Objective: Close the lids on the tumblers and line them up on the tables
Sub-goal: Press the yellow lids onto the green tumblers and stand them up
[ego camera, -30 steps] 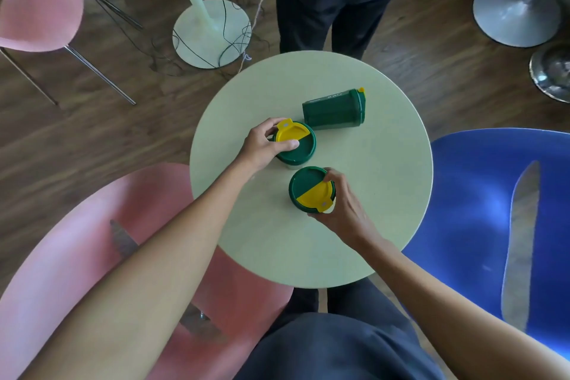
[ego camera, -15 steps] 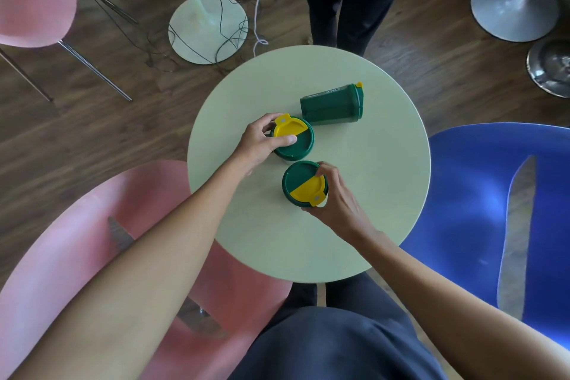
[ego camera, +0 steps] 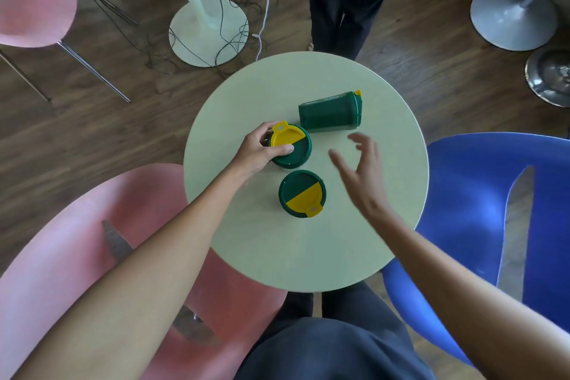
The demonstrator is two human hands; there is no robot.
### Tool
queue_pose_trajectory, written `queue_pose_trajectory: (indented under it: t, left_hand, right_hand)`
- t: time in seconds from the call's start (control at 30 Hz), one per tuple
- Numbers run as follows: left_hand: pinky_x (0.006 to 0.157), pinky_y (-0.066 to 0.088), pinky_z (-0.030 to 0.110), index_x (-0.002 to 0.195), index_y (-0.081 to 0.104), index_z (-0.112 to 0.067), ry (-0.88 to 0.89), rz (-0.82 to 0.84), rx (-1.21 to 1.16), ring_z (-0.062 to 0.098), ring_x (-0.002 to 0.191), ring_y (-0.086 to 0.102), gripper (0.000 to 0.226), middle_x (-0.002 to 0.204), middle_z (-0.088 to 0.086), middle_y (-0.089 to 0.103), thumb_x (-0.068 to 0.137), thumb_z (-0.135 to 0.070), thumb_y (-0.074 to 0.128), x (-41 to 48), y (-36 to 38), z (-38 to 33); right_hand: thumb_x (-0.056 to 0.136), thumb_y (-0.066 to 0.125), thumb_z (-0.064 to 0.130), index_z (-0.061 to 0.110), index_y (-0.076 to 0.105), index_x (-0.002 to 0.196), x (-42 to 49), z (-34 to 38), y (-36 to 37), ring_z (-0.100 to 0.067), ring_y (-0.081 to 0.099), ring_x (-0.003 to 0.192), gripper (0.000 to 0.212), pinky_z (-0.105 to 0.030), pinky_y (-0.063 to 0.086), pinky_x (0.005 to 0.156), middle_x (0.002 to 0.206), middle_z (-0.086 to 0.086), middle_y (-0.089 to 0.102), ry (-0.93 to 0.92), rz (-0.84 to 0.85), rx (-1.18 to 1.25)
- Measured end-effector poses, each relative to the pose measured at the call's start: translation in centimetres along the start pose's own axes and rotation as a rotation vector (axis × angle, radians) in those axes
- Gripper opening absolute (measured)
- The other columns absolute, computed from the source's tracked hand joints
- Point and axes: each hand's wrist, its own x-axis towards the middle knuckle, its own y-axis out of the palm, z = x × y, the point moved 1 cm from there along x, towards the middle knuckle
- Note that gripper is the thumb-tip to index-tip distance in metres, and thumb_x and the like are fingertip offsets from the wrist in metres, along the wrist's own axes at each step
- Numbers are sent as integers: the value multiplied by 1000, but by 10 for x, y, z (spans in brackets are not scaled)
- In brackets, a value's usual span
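Observation:
Three dark green tumblers with green-and-yellow lids are on a round pale green table [ego camera: 385, 241]. My left hand [ego camera: 257, 153] grips the upright far-left tumbler [ego camera: 293, 149] by its rim, thumb on the lid. A second upright tumbler [ego camera: 302, 193] stands free just in front of it, its yellow flap flat. The third tumbler [ego camera: 330, 116] lies on its side behind them, lid end to the right. My right hand [ego camera: 361, 173] hovers open to the right of the two upright tumblers, fingers spread, slightly blurred, holding nothing.
A pink chair [ego camera: 77, 256] sits at the table's near left, a blue chair [ego camera: 499, 210] at its right. Another person's legs [ego camera: 348, 0] stand just beyond the table. A white table base [ego camera: 209, 31] with tangled cables and metal bases lie on the wooden floor.
My right hand has let go of the near tumbler and lifted away to the right, fingers open. My left hand stays on the far-left tumbler.

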Motion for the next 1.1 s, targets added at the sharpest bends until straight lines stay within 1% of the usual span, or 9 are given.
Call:
queue_pose_trajectory:
  t: [0.13, 0.27, 0.4, 0.53, 0.67, 0.77, 0.87, 0.97, 1.1]
  left_hand:
    - [93, 51, 24, 130, 57, -22, -8, -1, -56, 9, 101, 60, 52, 108, -8, 63, 82, -12, 76, 1, 1, 3]
    - [88, 53, 23, 124, 58, -25, -7, -9, -123, 11, 104, 63, 48, 119, 0, 66, 81, -12, 77, 2, 2, 11]
    - [85, 54, 23, 125, 59, -22, -7, -19, -148, 11, 102, 63, 48, 118, 2, 67, 81, -11, 78, 3, 2, 14]
    - [88, 55, 27, 121, 61, -25, -9, -11, -170, 13, 103, 64, 51, 116, 0, 68, 75, -19, 80, 5, 1, 16]
    - [89, 56, 30, 119, 62, -28, -14, -11, -189, 14, 102, 65, 46, 114, -1, 69, 78, -14, 79, 4, 2, 18]
    - [90, 56, 32, 119, 62, -26, -22, -13, -188, 14, 101, 65, 46, 112, -2, 69, 79, -12, 79, 2, 2, 17]
    - [90, 56, 34, 122, 61, -23, -31, -14, -181, 15, 100, 65, 47, 110, -2, 68, 80, -10, 78, 1, 3, 14]
    - [89, 58, 36, 120, 65, -22, -7, -32, -156, 15, 98, 67, 47, 108, 1, 71, 78, -9, 80, -1, 0, 10]
    - [90, 58, 41, 119, 69, -21, 6, -73, -139, 25, 106, 69, 47, 111, 8, 74, 76, -11, 82, -4, -8, 10]
  right_hand:
    - [79, 63, 53, 18, 42, 135, 86, -17, -6, -27, 50, 120, 70, -45, 43, 103, 134, -13, 48, 338, -29, 151]
    - [63, 62, 76, 22, 29, 145, 140, -27, -3, -34, 54, 113, 104, -45, 48, 88, 142, -12, 45, 703, 181, 200]
    - [62, 75, 67, 30, 24, 150, 163, -28, 3, -33, 38, 135, 108, -48, 39, 103, 154, -8, 30, 578, 261, 67]
    - [69, 86, 25, 29, 19, 150, 165, -32, 0, -29, 35, 133, 105, -39, 45, 100, 151, -11, 25, 414, 410, -4]
    - [71, 77, -4, 18, 23, 141, 151, -44, -1, -27, 51, 111, 91, -23, 56, 66, 132, -17, 40, 264, 414, 30]
    - [68, 81, 2, 18, 27, 131, 135, -48, -2, -28, 54, 106, 85, -37, 56, 74, 124, -18, 45, 230, 380, 42]
    - [66, 84, 18, 15, 31, 129, 113, -40, 0, -27, 47, 114, 82, -33, 53, 83, 125, -14, 41, 174, 299, -3]
    - [65, 84, 28, 16, 32, 130, 90, -21, 5, -19, 41, 107, 84, -27, 42, 86, 118, -7, 35, 89, 194, -87]
    - [58, 83, 47, 29, 35, 134, 77, 4, 9, -25, 40, 111, 92, -34, 42, 93, 125, -10, 34, 43, 159, -232]
